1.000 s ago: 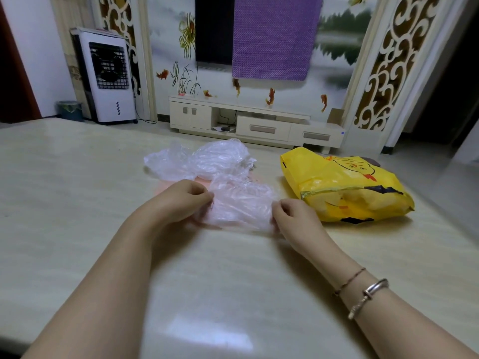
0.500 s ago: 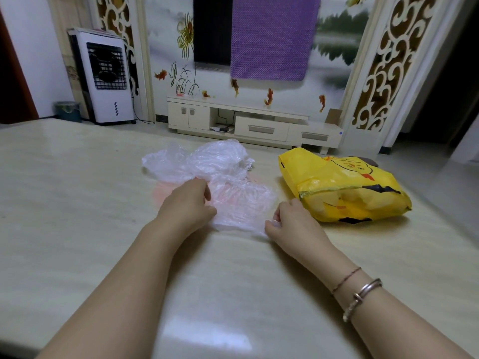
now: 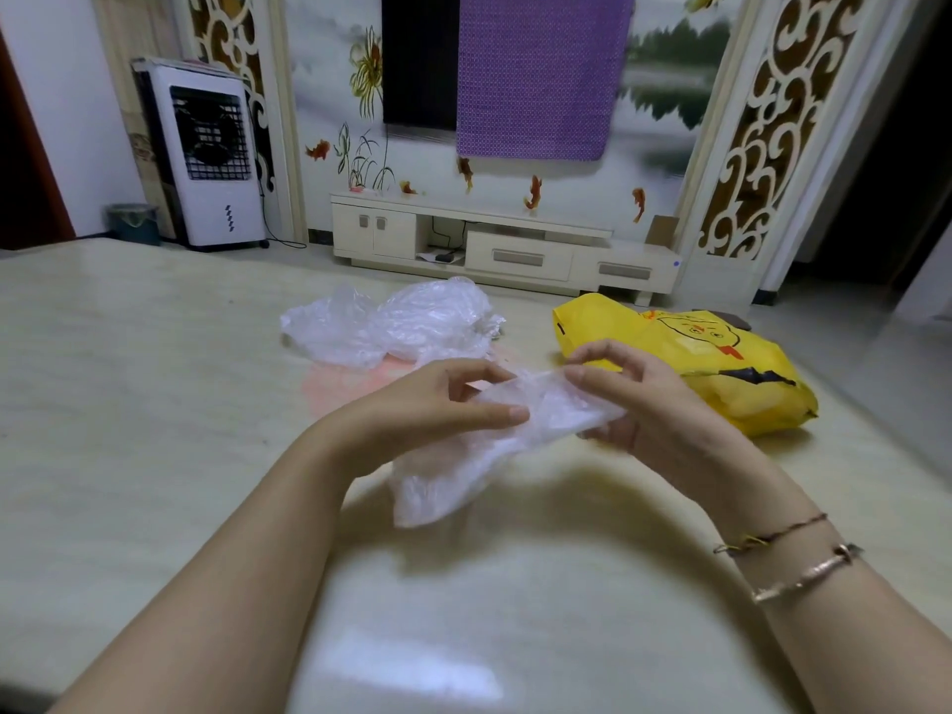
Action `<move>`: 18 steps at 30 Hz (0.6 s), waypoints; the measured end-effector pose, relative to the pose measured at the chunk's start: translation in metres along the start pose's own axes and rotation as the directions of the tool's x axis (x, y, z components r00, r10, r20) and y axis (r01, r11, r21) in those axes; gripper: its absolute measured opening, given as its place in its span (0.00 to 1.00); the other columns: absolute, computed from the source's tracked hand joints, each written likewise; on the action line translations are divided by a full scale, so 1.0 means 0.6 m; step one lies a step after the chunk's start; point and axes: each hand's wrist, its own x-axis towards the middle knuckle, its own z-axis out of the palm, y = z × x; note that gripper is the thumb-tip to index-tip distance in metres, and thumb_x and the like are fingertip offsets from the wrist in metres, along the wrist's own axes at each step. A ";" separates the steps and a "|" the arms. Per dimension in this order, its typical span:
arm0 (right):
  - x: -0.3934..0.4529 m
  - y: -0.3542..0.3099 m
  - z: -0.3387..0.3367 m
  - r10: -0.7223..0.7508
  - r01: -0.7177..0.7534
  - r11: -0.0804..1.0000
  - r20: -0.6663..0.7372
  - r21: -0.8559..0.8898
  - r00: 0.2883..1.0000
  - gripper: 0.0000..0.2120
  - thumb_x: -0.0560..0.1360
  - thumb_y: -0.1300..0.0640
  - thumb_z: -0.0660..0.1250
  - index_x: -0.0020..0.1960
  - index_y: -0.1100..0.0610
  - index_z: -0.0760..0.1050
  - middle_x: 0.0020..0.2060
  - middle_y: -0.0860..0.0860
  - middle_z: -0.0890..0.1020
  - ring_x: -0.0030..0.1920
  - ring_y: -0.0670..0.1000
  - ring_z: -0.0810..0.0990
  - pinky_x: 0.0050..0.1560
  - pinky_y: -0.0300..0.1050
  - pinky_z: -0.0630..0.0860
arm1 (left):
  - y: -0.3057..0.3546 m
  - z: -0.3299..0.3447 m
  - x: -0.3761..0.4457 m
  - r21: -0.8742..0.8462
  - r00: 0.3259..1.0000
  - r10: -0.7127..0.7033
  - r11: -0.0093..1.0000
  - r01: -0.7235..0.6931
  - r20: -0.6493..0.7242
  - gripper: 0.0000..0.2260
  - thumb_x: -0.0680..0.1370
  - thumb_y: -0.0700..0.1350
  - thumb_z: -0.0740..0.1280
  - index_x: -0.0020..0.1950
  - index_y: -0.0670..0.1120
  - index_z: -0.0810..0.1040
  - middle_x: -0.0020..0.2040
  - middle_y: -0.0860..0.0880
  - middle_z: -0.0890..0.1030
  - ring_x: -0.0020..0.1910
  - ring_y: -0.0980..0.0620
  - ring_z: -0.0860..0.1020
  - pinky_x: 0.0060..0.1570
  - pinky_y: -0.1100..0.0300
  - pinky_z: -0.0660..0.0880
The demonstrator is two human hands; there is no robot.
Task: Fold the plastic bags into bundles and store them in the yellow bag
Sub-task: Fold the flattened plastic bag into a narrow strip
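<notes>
Both hands' curled fingers pinch one clear bag — lifted.

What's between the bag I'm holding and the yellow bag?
Nothing visible. The clear bag hangs between the left hand and right hand, and the yellow bag lies right behind the right hand, though its opening isn't discernible.

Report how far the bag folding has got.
Done: the yellow bag lies bulging on the table, contents unseen. In hand: left hand and right hand grip one clear bag, lifted. Left: the crumpled clear bags behind, unfolded.
</notes>
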 end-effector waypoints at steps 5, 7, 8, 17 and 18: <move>0.017 0.031 0.000 -0.580 0.385 0.675 -0.130 -0.629 0.804 0.19 0.73 0.57 0.72 0.59 0.52 0.69 0.59 0.50 0.76 0.58 0.46 0.75 0.56 0.36 0.72 | -0.015 0.007 0.027 -0.276 0.912 -0.131 0.961 0.020 -0.390 0.11 0.76 0.43 0.71 0.57 0.51 0.78 0.41 0.46 0.83 0.34 0.51 0.82 0.36 0.62 0.77; 0.019 0.047 0.002 -0.680 0.476 0.317 0.153 -0.821 0.717 0.24 0.70 0.54 0.70 0.64 0.53 0.68 0.63 0.49 0.72 0.63 0.49 0.69 0.64 0.38 0.65 | -0.026 0.014 0.037 -0.305 0.840 -0.224 0.949 0.074 -0.493 0.12 0.76 0.43 0.69 0.59 0.50 0.75 0.40 0.49 0.81 0.32 0.53 0.80 0.32 0.63 0.75; 0.018 0.054 0.008 -0.651 0.499 0.223 0.253 -0.838 0.715 0.25 0.69 0.53 0.69 0.64 0.53 0.67 0.63 0.50 0.71 0.64 0.51 0.68 0.64 0.41 0.64 | -0.031 0.019 0.041 -0.324 0.821 -0.252 0.942 0.086 -0.512 0.13 0.76 0.43 0.69 0.59 0.49 0.74 0.40 0.50 0.80 0.31 0.54 0.79 0.28 0.65 0.73; 0.017 0.072 0.029 -0.409 0.589 0.098 0.507 -0.802 0.759 0.11 0.65 0.61 0.68 0.46 0.52 0.74 0.42 0.44 0.77 0.48 0.49 0.70 0.50 0.48 0.71 | -0.054 0.022 0.043 0.088 0.839 -0.146 0.971 0.224 -0.524 0.25 0.73 0.40 0.68 0.68 0.48 0.65 0.54 0.49 0.74 0.51 0.47 0.77 0.47 0.52 0.77; 0.015 0.071 0.026 -0.396 0.587 0.140 0.498 -0.798 0.772 0.10 0.65 0.61 0.68 0.45 0.52 0.74 0.41 0.43 0.77 0.47 0.48 0.69 0.50 0.46 0.70 | -0.052 0.020 0.040 0.231 0.837 -0.063 0.947 0.221 -0.543 0.24 0.72 0.40 0.69 0.66 0.49 0.67 0.56 0.50 0.72 0.54 0.48 0.73 0.49 0.56 0.73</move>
